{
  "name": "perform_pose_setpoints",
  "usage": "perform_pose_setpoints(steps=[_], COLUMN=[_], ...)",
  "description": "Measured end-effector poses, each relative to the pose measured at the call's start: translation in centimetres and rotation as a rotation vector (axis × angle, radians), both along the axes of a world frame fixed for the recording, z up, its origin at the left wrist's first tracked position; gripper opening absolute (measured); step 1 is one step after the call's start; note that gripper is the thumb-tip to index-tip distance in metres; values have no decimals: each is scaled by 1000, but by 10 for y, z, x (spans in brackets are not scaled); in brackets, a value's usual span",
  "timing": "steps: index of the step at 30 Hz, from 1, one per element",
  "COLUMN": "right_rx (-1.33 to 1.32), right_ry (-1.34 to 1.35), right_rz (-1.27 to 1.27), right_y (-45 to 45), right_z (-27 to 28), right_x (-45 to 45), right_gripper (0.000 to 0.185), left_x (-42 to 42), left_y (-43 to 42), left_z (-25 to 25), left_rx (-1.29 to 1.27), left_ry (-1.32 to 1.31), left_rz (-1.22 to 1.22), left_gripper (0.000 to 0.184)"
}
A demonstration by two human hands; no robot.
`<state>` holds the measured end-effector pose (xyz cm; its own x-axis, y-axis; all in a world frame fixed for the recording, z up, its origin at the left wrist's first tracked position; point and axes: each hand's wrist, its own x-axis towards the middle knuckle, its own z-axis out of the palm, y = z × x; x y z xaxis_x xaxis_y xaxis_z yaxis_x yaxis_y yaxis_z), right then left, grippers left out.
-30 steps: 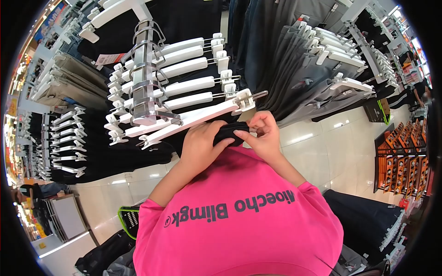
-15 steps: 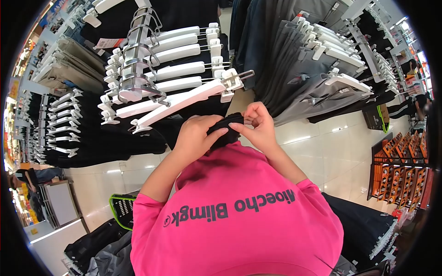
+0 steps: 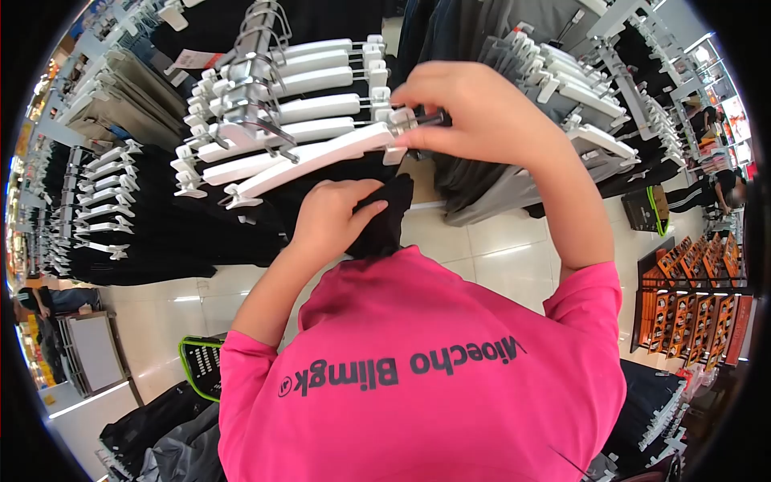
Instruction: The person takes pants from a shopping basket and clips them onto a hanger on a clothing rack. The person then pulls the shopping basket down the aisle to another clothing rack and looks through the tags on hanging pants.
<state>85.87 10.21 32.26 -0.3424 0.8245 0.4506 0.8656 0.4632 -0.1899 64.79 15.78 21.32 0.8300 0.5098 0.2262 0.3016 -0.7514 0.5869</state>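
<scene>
Black folded cloth is gripped at its top edge by my left hand, thumb against the fingers. My right hand is raised to the right end of the frontmost white hanger, its thumb and fingers closed around the clip there. That hanger sits slanted on a metal rail, with several more white hangers behind it. Black garments hang under them.
Grey trousers hang on a rack at the right, beige trousers at the left. An orange-and-black display stand is at the far right. A green-rimmed basket stands low left. Another person is at the far right.
My right hand has let go of the black cloth and moved up to the hanger's right clip. My left hand still holds the cloth, slightly further left than before.
</scene>
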Motion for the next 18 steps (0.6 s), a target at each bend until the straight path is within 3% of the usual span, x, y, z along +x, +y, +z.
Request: perform_pose_setpoints(steps=[2, 6, 18], right_rx=[-224, -370, -387], right_ry=[-76, -166, -469], right_rz=[8, -86, -119], right_y=[3, 6, 16], right_z=[8, 18, 24], right_x=[-5, -18, -28], right_gripper=[30, 31, 34], left_x=[-2, -2, -6], left_y=[2, 3, 6], left_z=[3, 1, -12], left_rx=[13, 106, 121], left_ry=[-11, -1, -45], left_rz=[-8, -29, -123], left_gripper=[26, 22, 19])
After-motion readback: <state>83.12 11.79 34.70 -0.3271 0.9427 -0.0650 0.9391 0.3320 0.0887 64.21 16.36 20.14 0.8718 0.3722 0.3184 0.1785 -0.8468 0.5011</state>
